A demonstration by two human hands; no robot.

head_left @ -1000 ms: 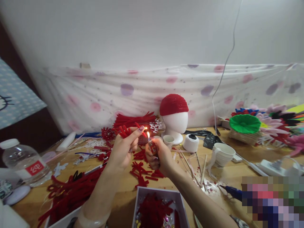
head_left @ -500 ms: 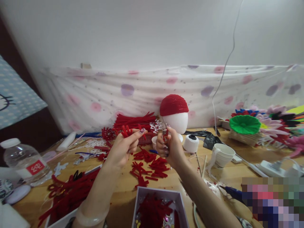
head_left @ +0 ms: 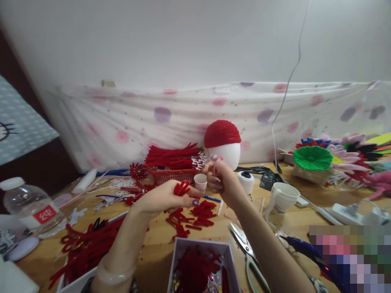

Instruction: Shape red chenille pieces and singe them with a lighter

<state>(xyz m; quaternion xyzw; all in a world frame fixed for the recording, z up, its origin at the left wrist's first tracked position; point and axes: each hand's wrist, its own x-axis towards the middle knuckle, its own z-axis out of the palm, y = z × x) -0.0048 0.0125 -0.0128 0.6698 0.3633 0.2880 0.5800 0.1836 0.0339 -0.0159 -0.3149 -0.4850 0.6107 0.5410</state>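
Note:
My left hand [head_left: 168, 196], palm down and fingers closed, grips several short red pipe cleaner pieces [head_left: 182, 187]; their bent ends stick up beside the thumb. Curled at chest height to its right is my right hand [head_left: 220, 176], around a small lighter that the fingers mostly hide. Under both hands, cut red pipe cleaner pieces [head_left: 204, 212] are scattered over the wooden table [head_left: 155, 248]. Just behind my right hand stands a white mannequin head [head_left: 229, 154] wearing a red wrapped cap [head_left: 222, 133]. A small paper cup [head_left: 200, 182] stands between the hands.
Near me are a white box [head_left: 204, 243] of red pieces and beads, and scissors [head_left: 249, 252]. A red basket [head_left: 171, 177] holds long pipe cleaners. At left stands a water bottle [head_left: 33, 207]; at right, a white cup [head_left: 284, 197], thread spool [head_left: 246, 181] and power strip [head_left: 348, 213].
My left hand has lowered and turned palm down, with the red pieces now pointing up near the thumb. My right hand has shifted slightly up and right, hiding more of the lighter.

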